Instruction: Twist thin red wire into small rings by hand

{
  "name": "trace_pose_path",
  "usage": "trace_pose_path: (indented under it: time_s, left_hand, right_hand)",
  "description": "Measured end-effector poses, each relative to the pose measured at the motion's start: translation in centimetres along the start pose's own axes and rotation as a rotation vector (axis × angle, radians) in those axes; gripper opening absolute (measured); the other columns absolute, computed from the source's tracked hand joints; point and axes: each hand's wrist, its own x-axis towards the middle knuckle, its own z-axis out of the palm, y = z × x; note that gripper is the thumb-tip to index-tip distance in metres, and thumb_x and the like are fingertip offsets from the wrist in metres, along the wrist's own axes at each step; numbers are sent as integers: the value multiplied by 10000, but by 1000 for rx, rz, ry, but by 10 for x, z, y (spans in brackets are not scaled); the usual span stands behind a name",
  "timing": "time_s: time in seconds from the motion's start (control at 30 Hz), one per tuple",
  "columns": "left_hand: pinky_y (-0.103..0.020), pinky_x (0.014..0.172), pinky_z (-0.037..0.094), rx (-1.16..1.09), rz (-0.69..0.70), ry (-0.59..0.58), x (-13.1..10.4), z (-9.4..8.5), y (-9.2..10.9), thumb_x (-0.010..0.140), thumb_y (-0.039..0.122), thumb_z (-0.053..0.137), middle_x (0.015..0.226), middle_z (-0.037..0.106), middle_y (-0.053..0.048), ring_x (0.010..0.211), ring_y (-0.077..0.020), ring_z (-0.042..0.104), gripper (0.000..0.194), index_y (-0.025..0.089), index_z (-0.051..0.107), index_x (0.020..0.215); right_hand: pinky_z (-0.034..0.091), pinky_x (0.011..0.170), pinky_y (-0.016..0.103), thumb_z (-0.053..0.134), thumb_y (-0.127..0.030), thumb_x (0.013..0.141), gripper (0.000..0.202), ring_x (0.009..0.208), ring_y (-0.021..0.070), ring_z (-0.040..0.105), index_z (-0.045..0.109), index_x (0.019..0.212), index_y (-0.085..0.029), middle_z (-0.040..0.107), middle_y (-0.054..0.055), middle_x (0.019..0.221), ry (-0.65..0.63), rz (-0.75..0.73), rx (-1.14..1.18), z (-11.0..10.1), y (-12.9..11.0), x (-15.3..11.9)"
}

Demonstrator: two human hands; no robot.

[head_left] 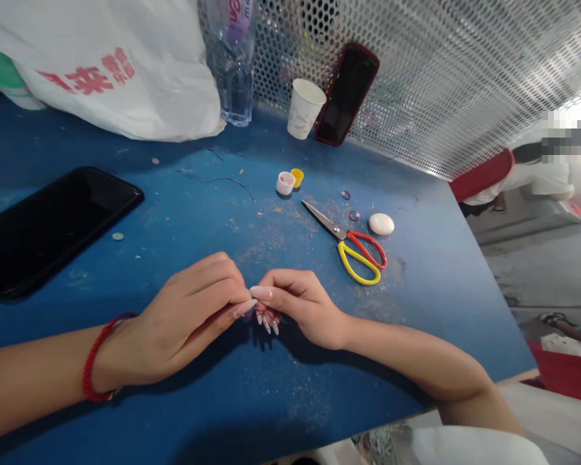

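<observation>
Scissors (336, 229), one pair, one handle red and one yellow; laid flat on the blue table (440, 290) and taken as landmark.

Left hand (193, 316), bare, red braided bracelet (90, 361) worn at the wrist; placed left of and nearer than the scissors, thumb and fingers closed in a pinch.

Right hand (305, 307), bare, long pale nails; placed just nearer than the scissors, thumb and forefinger pinched, remaining fingers curled beneath. Fingertips of both hands are brought together.

Red strand (248, 316), small, mostly hidden; gripped between the fingertips of both hands, left of and nearer than the scissors.

Small rings (354, 216), two, reddish; set just beyond the scissors' handles.

White oval object (381, 224), one; set just right of the scissors.

White pot (285, 186) and yellow cap (297, 177), side by side; placed beyond the scissors' tip, contents of the pot not clearly seen.

Dark thread (217, 179), loose; strewn left of the scissors.

Black phone (53, 226), laid flat; well left of the scissors.

Red-cased phone (347, 93), leaned against the perforated panel (440, 97); beyond the scissors, with a paper cup (305, 113) stood beside it.

Clear bottle (237, 90) and white bag (159, 84), printed in red; both stood beyond and left of the scissors.
</observation>
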Motion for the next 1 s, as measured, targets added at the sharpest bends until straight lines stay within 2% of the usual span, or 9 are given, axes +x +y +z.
trace_pose_path:
  time_s: [0.2, 0.37, 0.47, 0.83, 0.9, 1.0]
  left_hand:
    - [-342, 737, 466, 185, 164, 69, 0, 4, -1, 1159, 195, 434, 869, 607, -14, 816, -177, 532, 223, 183, 586, 997]
    - [-358, 729, 477, 224, 165, 44, -1, 2, 0, 1103, 144, 509, 859, 621, -15, 789, -191, 557, 135, 204, 588, 1012]
    - [-352, 734, 487, 231, 150, 15, 0, 1, -1, 1067, 127, 561, 872, 618, -9, 794, -194, 571, 118, 221, 591, 1002]
    - [-290, 697, 485, 157, 194, 17, 7, 5, 3, 1084, 106, 512, 817, 611, 3, 756, -168, 547, 180, 219, 586, 966]
    - [-289, 701, 478, 138, 192, 33, 6, 7, 1, 1107, 135, 504, 818, 613, 2, 760, -168, 542, 185, 219, 590, 967]
    - [-305, 720, 473, 120, 201, 44, 3, 9, -2, 1147, 206, 472, 821, 616, -5, 771, -174, 535, 218, 218, 595, 967]
  right_hand:
    - [420, 517, 192, 838, -615, 857, 495, 547, 64, 531, 652, 751, -168, 608, -51, 638, -21, 9, -54, -1, -3, 2]
    - [441, 533, 190, 880, -529, 846, 453, 543, 62, 559, 641, 732, -161, 641, -50, 627, -57, -39, -75, -7, -2, 2]
    - [445, 535, 186, 878, -491, 859, 399, 546, 65, 588, 674, 799, -154, 680, -44, 649, -40, -64, -81, -10, 0, 3]
    - [421, 534, 186, 846, -531, 889, 416, 602, 77, 595, 648, 853, -167, 689, -35, 723, -126, -117, -172, -15, -1, 2]
    - [415, 532, 190, 836, -539, 898, 421, 592, 74, 569, 642, 849, -168, 671, -41, 718, -137, -132, -169, -15, -1, 1]
    - [362, 488, 185, 835, -498, 911, 398, 520, 52, 458, 630, 826, -168, 610, -69, 670, -154, -181, -132, -15, 2, 0]
